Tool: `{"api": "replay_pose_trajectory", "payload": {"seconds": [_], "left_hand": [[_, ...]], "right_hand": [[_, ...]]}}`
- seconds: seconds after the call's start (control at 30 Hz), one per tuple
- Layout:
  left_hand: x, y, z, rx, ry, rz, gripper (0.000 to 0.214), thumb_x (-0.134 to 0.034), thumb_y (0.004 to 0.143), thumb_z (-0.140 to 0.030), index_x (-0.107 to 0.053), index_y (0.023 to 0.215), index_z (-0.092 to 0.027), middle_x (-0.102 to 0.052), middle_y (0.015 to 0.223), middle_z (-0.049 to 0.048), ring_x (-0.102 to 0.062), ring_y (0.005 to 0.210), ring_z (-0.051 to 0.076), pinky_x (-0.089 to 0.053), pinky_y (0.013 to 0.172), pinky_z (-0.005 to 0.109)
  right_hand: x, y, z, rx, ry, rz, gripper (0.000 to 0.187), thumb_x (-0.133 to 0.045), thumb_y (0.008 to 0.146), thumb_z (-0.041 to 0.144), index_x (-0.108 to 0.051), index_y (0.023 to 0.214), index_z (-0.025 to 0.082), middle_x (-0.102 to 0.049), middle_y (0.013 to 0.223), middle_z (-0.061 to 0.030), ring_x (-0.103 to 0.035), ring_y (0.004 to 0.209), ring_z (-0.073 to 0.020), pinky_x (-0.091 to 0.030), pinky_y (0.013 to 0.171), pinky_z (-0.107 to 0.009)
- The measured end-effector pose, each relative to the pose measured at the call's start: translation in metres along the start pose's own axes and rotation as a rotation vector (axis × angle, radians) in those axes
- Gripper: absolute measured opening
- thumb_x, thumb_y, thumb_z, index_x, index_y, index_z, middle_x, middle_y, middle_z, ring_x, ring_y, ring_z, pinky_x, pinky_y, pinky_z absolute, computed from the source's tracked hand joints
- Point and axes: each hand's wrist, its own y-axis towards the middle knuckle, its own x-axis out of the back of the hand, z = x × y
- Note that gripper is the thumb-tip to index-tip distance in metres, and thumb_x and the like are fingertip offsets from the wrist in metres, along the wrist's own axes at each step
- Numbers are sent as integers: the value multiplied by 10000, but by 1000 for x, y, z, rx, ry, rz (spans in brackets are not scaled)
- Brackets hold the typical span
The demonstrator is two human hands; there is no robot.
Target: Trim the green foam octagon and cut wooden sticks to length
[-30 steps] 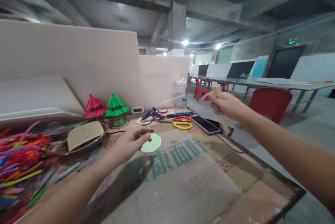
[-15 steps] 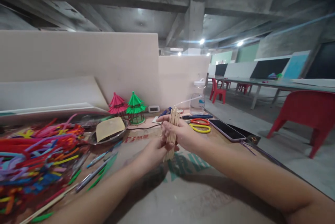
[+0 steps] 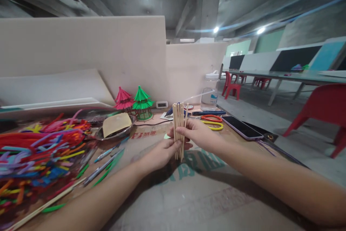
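A bundle of thin wooden sticks (image 3: 178, 115) stands nearly upright above the middle of the table, its tops slightly fanned. My left hand (image 3: 168, 149) is closed around its lower part. Higher up on the right side, my right hand (image 3: 193, 132) grips the same sticks, thumb across the front. Some fingers of both hands are hidden behind the bundle. Under them lies a plastic-covered cardboard surface (image 3: 173, 202) with green and red print. Beyond the hands, scissors with red and yellow handles (image 3: 214, 125) lie to the right.
Colourful pipe cleaners (image 3: 40, 151) heap at left, beside pens (image 3: 100, 169) and a metal bowl (image 3: 132, 122) with a yellowish sheet. Small pink (image 3: 124, 97) and green (image 3: 142, 101) pavilion models stand behind. At right are a phone (image 3: 242, 128) and a clear bottle (image 3: 211, 96).
The bundle has turned more upright and its tops have spread apart. My right hand's fingers have shifted around the sticks. The camera view has tilted slightly down and left.
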Motion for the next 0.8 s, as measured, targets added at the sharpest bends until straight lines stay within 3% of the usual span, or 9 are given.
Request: {"api": "replay_pose_trajectory", "payload": {"seconds": [0.13,0.27,0.43,0.63,0.8], "left_hand": [[6,-2,-6,36,73,62,551,-547,831,-636,-699,1006,-136,-699,1129,151,-620,1092,276,-450,1000,408],[13,-2,-11,48,213,29,441,-590,844,-521,-663,1076,-153,-668,1183,128,-591,1111,264,-442,992,388],[18,1,-12,21,301,67,286,-561,862,-386,-632,988,-139,-684,977,89,-607,915,224,-471,846,344],[20,3,-11,-7,362,10,188,-546,824,-328,-550,728,-166,-544,707,-11,-491,676,143,-408,670,269],[15,3,-18,16,362,8,164,-528,814,-323,-514,751,-173,-504,704,-19,-476,663,136,-417,624,250]], "right_hand": [[-2,-1,-3,-25,9,-27,94,-656,813,286,-661,846,198,-742,829,-32,-693,734,-169,-511,528,-242],[-3,-1,-3,-8,-20,-24,123,-642,816,313,-646,847,194,-726,795,-31,-688,730,-183,-530,583,-284],[-5,-3,0,101,-89,-17,87,-592,823,246,-633,767,194,-706,766,-20,-678,780,-181,-529,772,-342],[-11,-4,-5,56,17,-10,20,-597,787,200,-589,805,203,-703,729,1,-675,731,-166,-543,703,-319],[-8,-4,-6,51,46,57,88,-616,767,243,-616,840,194,-728,788,-13,-694,798,-182,-551,756,-343]]}}
